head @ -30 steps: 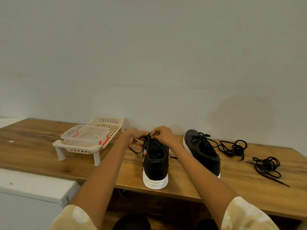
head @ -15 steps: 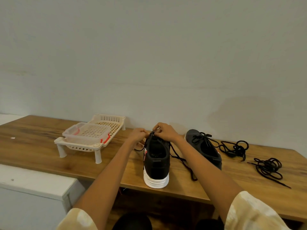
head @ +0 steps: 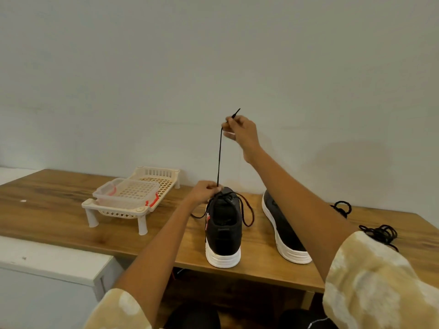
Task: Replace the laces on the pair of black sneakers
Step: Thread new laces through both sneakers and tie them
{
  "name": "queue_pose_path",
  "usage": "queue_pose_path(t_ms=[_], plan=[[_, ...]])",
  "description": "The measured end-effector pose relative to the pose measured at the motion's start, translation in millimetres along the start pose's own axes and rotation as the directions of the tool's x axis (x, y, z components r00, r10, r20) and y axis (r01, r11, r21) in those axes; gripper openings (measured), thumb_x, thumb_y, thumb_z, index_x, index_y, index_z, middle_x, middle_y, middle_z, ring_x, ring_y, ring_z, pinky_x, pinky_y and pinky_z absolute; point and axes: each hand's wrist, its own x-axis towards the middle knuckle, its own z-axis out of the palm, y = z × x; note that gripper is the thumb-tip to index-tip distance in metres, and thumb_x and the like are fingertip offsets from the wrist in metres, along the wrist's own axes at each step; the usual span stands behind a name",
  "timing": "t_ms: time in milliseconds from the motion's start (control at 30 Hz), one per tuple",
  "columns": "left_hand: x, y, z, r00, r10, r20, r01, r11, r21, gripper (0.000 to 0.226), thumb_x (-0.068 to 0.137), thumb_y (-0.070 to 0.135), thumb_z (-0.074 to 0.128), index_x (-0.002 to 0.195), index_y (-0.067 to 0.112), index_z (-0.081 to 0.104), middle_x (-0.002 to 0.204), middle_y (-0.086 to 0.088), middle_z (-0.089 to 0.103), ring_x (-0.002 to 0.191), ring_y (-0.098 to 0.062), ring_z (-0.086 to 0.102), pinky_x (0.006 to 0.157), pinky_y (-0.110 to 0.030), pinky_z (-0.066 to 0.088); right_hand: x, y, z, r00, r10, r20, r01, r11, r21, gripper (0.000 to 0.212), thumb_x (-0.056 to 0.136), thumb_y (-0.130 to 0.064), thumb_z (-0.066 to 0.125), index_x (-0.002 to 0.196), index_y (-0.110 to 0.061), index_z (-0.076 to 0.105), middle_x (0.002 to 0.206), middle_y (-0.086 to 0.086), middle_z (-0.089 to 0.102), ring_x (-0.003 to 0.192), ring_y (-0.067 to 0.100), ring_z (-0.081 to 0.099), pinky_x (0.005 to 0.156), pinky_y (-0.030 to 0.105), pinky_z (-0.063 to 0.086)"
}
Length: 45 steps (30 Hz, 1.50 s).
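The right hand (head: 240, 131) pinches the lace (head: 219, 160) near its tip and holds it high and tight above the left shoe (head: 223, 227). The left hand (head: 205, 194) holds the shoe top just below, fingers curled there. This looks like threading or pulling the lace through a hole. Next, the tip likely needs the next hole. The other shoe (head: 283, 230) sits beside it on the table (head: 47, 210).

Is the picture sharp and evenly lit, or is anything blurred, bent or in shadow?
Head view: soft, even light, no glare; faint shadow patches on the wall. The wide lens bows the wooden table edge. The lace that the right hand pulls up reads clearly; the left hand at the sneaker is slightly soft. The patterned sleeves at the bottom are blurry.
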Motion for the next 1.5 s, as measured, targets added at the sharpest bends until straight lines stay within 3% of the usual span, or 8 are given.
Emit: queue_pose_path(t_ms=[133, 267, 700, 867, 1133, 1333, 1433, 1500], plan=[[6, 1, 2, 0.966, 0.015, -0.259, -0.026, 0.999, -0.036, 0.024, 0.091, 0.021, 0.063, 0.104, 0.002, 0.07, 0.088, -0.012, 0.067, 0.068, -0.015, 0.058, 0.072, -0.028, 0.05, 2, -14, -8, 0.996, -0.057, -0.069, 0.063, 0.995, 0.079, 0.011, 0.098, -0.014, 0.051, 0.096, -0.01, 0.06, 0.09, 0.004, 0.067, 0.087, 0.015, 0.064, 0.078, 0.027, 0.056], [12, 51, -15, 0.884, 0.056, -0.464, -0.176, 0.96, -0.218, 0.02, 0.089, 0.016, 0.065, 0.102, 0.003, 0.07, 0.085, -0.008, 0.067, 0.056, -0.012, 0.058, 0.062, -0.021, 0.053, -16, 12, -18, 0.999, 0.043, -0.032, -0.05, 0.964, -0.26, 0.012, 0.096, -0.02, 0.053, 0.096, -0.01, 0.061, 0.095, 0.005, 0.068, 0.083, 0.014, 0.062, 0.072, 0.027, 0.053], [-1, 140, -53, 0.787, 0.013, -0.616, -0.509, 0.577, -0.639, 0.01, 0.09, 0.013, 0.063, 0.093, 0.004, 0.066, 0.069, -0.004, 0.055, 0.044, -0.013, 0.05, 0.044, -0.025, 0.047, -54, 49, -1, 0.882, 0.306, 0.358, -0.21, 0.936, -0.282, 0.015, 0.1, -0.014, 0.047, 0.102, -0.002, 0.055, 0.088, 0.008, 0.066, 0.07, 0.016, 0.063, 0.066, 0.022, 0.057], [-4, 124, -68, 0.726, 0.063, -0.685, -0.488, 0.749, -0.449, 0.013, 0.094, 0.016, 0.057, 0.094, 0.01, 0.068, 0.064, -0.001, 0.055, 0.037, -0.009, 0.038, 0.037, -0.022, 0.033, -42, 42, 7, 0.942, 0.218, 0.256, -0.164, 0.963, -0.215, 0.011, 0.1, -0.013, 0.047, 0.095, -0.005, 0.054, 0.075, 0.007, 0.058, 0.064, 0.018, 0.06, 0.072, 0.029, 0.058], [-6, 30, -43, 0.902, 0.042, -0.431, -0.111, 0.985, -0.135, 0.02, 0.094, 0.019, 0.053, 0.097, 0.011, 0.071, 0.069, -0.003, 0.055, 0.061, -0.015, 0.048, 0.061, -0.027, 0.042, -39, 43, 17, 0.968, 0.203, 0.145, -0.149, 0.938, -0.314, 0.014, 0.097, -0.015, 0.052, 0.1, -0.002, 0.057, 0.08, 0.007, 0.059, 0.067, 0.015, 0.06, 0.072, 0.03, 0.059], [-9, 1, -53, 0.897, -0.029, -0.441, 0.166, 0.947, 0.275, 0.029, 0.095, 0.019, 0.053, 0.069, 0.006, 0.057, 0.068, -0.01, 0.055, 0.064, -0.024, 0.051, 0.058, -0.03, 0.036, -43, 57, 8, 0.975, 0.181, 0.125, -0.087, 0.839, -0.536, 0.024, 0.092, -0.021, 0.062, 0.1, 0.001, 0.068, 0.094, 0.008, 0.062, 0.083, 0.021, 0.057, 0.077, 0.036, 0.055], [-11, 10, -48, 0.874, 0.046, -0.483, 0.256, 0.802, 0.539, 0.028, 0.098, 0.025, 0.042, 0.116, 0.011, 0.06, 0.116, -0.014, 0.06, 0.108, -0.032, 0.055, 0.088, -0.04, 0.043, -46, 67, 8, 0.962, 0.239, 0.134, -0.12, 0.806, -0.579, 0.022, 0.091, -0.022, 0.063, 0.092, 0.0, 0.07, 0.087, 0.016, 0.063, 0.077, 0.02, 0.054, 0.078, 0.041, 0.056], [-8, 20, -41, 0.864, 0.174, -0.472, 0.135, 0.824, 0.551, 0.034, 0.1, 0.031, 0.04, 0.126, 0.018, 0.057, 0.127, -0.011, 0.055, 0.118, -0.031, 0.049, 0.095, -0.042, 0.038, -48, 72, 9, 0.958, 0.255, 0.135, -0.118, 0.774, -0.623, 0.024, 0.091, -0.024, 0.063, 0.087, -0.001, 0.07, 0.074, 0.012, 0.058, 0.071, 0.02, 0.05, 0.076, 0.043, 0.052]])
